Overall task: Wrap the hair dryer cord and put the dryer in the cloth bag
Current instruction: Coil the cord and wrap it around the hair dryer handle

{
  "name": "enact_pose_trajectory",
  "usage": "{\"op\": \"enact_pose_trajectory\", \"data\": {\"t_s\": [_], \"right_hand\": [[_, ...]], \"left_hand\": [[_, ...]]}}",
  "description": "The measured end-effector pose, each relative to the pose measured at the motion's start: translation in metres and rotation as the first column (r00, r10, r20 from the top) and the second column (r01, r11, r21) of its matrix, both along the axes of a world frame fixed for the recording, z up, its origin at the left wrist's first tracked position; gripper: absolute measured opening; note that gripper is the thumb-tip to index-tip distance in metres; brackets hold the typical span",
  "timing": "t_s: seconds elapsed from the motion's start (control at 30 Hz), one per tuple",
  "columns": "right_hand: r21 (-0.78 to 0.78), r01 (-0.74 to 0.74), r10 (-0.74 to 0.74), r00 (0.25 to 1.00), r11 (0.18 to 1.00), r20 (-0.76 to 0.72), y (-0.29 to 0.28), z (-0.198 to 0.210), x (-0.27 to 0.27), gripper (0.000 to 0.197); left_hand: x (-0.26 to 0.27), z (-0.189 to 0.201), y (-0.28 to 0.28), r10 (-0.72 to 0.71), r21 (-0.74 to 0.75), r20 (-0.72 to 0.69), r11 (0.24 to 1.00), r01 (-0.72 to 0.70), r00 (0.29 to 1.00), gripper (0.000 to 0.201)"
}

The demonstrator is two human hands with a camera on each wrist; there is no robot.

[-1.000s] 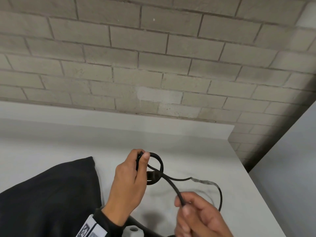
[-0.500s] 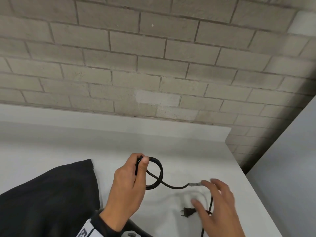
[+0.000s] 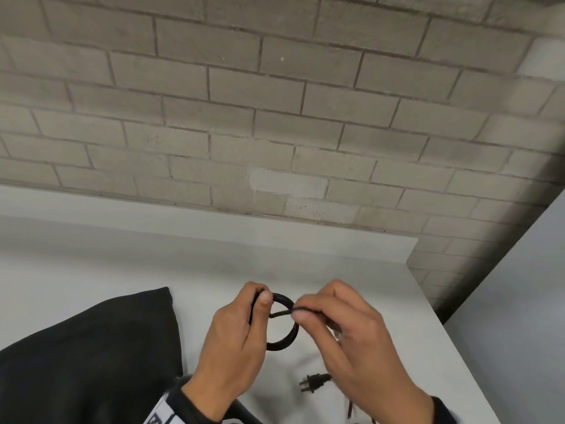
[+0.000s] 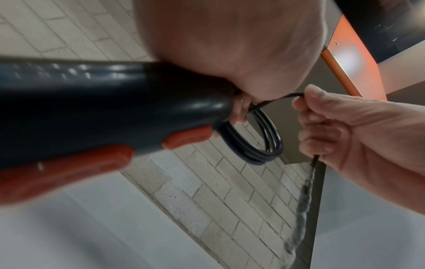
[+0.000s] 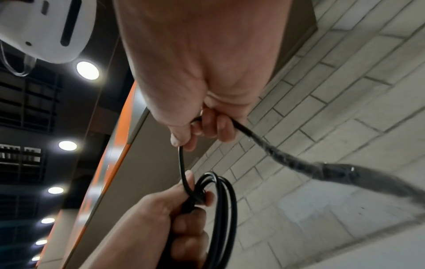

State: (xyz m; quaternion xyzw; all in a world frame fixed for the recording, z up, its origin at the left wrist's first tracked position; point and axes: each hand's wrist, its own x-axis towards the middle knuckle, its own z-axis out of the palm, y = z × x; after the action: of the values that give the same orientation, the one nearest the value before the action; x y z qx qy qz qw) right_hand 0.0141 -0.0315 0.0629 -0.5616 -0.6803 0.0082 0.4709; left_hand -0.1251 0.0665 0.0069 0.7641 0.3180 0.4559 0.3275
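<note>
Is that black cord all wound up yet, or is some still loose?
Partly wound. The left hand holds a coil of the black hair dryer cord; the right hand pinches a loose stretch, and the black plug dangles free.

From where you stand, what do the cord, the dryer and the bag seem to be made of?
Cord: smooth black rubber or plastic sheath, probably; its coils gleam. A stretch by the right hand looks taped or wrapped, too blurred to tell.
Dryer: glossy dark hard plastic with orange parts; sharp highlights.
Bag: matte black cloth, softly creased.
</note>
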Motion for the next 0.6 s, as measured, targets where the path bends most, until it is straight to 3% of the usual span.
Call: {"op": "enact_pose_trajectory", "data": {"t_s": [0.17, 0.33, 0.6], "right_hand": [[-0.007, 0.002, -0.003, 0.985, 1.0, -0.17, 0.024, 0.017, -0.001, 0.006], [-0.087, 0.029, -0.054, 0.952, 0.996, -0.301, 0.041, 0.013, -0.002, 0.009], [-0.245, -0.014, -0.144, 0.775, 0.969, -0.615, 0.037, -0.014, -0.007, 0.018]], "left_hand": [[-0.003, 0.0, -0.005, -0.084, 0.039, 0.009, 0.996, 0.084, 0.996, 0.053], [-0.007, 0.0, -0.01, -0.186, 0.083, 0.033, 0.98, 0.183, 0.982, 0.038], [-0.007, -0.003, -0.012, -0.144, 0.098, 0.06, 0.986, 0.138, 0.988, 0.028]]}}
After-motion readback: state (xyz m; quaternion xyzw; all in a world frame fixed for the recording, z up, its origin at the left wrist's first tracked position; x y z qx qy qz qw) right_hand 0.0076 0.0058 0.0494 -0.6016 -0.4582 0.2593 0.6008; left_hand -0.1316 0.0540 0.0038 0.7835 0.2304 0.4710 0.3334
